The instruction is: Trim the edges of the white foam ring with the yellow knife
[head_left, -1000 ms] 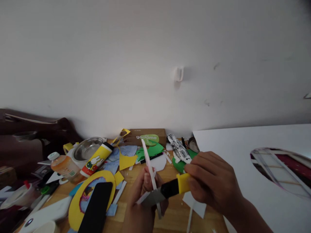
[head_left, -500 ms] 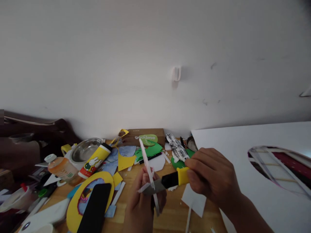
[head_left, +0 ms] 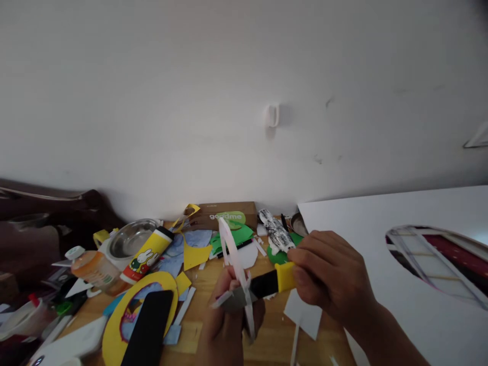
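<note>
My right hand point(head_left: 331, 277) is closed on the yellow end of a bladed tool point(head_left: 265, 284) with a black middle part and a flat grey blade. I cannot tell whether it is a knife or scissors. The blade points left and reaches over my left hand point(head_left: 224, 315), whose fingers are curled up beneath it. A bent white strip point(head_left: 234, 249), seemingly paper or thin card, rises from my left hand's grip and crosses the blade. Part of the left fingers is hidden behind blade and strip.
Around my hands lie a black phone point(head_left: 148, 328) on a yellow oval frame point(head_left: 110, 330), green cutouts point(head_left: 240, 236) and a white paper square point(head_left: 304, 312). Farther back stand a brown box point(head_left: 206, 218), a metal bowl point(head_left: 131, 241) and an orange bottle point(head_left: 95, 269). A white board point(head_left: 362, 229) rests at right.
The white strip now bows more and looks wider, its loop opened out over the blade. The blade and both hands have shifted only slightly. The whole view has moved a little.
</note>
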A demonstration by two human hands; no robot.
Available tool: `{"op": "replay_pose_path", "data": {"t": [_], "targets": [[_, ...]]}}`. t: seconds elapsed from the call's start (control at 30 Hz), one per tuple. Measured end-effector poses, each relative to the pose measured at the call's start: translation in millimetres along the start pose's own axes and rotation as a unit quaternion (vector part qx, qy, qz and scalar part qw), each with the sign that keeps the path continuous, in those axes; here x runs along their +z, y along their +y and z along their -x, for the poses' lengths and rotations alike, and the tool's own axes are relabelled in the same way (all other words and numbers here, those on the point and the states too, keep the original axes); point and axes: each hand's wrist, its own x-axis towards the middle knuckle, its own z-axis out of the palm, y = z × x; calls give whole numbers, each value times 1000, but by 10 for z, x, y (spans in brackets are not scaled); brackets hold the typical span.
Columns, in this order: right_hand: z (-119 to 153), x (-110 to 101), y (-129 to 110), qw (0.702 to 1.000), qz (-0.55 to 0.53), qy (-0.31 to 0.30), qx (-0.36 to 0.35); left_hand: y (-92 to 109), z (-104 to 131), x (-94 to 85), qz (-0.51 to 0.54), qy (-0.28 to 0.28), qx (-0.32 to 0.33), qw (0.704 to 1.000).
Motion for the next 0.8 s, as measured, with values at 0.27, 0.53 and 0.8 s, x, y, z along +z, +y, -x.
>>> {"op": "replay_pose_path", "data": {"t": [0.27,0.53,0.8], "targets": [[46,-5,83,1000,2,-8,17,149,-88,-35,3,-116,-34,993],[17,69,-38,1000,-5,-9,2,264,-115,13,141,-63,-58,986],[28,108,-81,1000,1,-4,4,147,-67,53,126,-45,-54,990]]}}
